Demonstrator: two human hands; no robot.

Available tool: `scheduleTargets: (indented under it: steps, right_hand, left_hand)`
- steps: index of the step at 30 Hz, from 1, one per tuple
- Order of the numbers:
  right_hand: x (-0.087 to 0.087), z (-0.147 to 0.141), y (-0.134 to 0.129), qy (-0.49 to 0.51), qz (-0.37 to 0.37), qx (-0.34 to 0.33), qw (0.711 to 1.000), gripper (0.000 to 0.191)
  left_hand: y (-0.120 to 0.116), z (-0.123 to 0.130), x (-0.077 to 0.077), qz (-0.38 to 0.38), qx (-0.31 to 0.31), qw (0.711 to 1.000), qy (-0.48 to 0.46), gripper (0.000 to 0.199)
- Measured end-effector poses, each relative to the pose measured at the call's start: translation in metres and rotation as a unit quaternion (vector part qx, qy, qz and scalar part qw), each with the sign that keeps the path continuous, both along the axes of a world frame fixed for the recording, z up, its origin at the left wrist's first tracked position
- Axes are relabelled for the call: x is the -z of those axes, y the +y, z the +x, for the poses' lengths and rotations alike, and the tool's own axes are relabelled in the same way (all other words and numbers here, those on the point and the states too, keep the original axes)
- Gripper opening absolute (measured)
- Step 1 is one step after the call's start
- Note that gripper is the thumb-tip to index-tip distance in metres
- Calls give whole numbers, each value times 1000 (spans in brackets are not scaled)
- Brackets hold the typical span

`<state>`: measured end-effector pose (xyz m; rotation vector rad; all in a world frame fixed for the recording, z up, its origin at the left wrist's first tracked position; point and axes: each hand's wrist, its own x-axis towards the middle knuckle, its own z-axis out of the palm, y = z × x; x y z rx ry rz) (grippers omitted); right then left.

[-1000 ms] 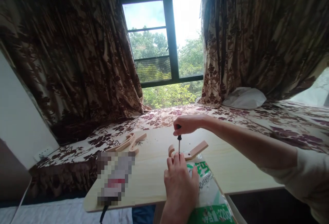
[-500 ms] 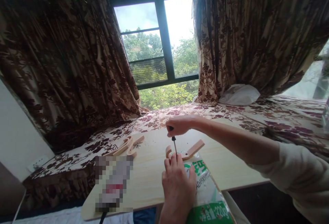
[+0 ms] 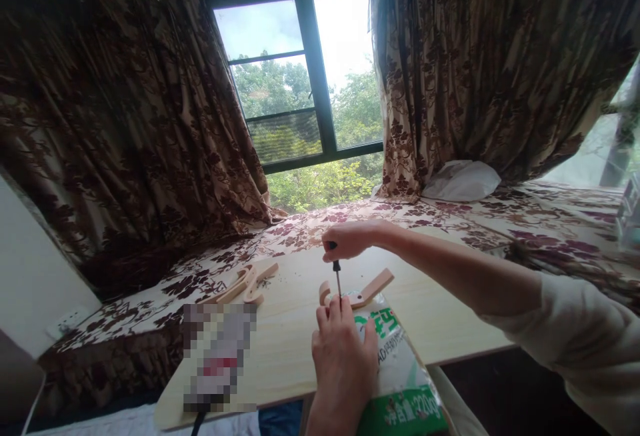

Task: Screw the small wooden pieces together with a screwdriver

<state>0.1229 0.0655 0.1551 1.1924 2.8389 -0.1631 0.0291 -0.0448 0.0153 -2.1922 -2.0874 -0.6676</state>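
Wooden pieces point(image 3: 247, 289) lie loose toward the table's point(image 3: 280, 346) far left corner, well apart from both hands. Nearer the middle, the left hand's point(image 3: 344, 356) fingertips press by the screwdriver's point(image 3: 339, 281) tip; whether they pinch anything I cannot tell. Screwing seems under way, its depth hidden. The right hand's point(image 3: 347, 241) grip is closed around the handle, above the wooden hook point(image 3: 373, 289), which lies at the bag's point(image 3: 403, 369) far end.

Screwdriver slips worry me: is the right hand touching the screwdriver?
Touching. The head view shows the right hand curled around the top of the screwdriver, its shaft emerging below.
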Motion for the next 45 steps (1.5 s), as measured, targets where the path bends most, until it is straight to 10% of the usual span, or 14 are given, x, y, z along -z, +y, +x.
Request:
scheduleTargets:
  steps: [45]
  right_hand:
    - [-7,-2,-5,-29,-4,-18,999,31]
  left_hand:
    - [0,0,-2,-1,-3,1000,17,45]
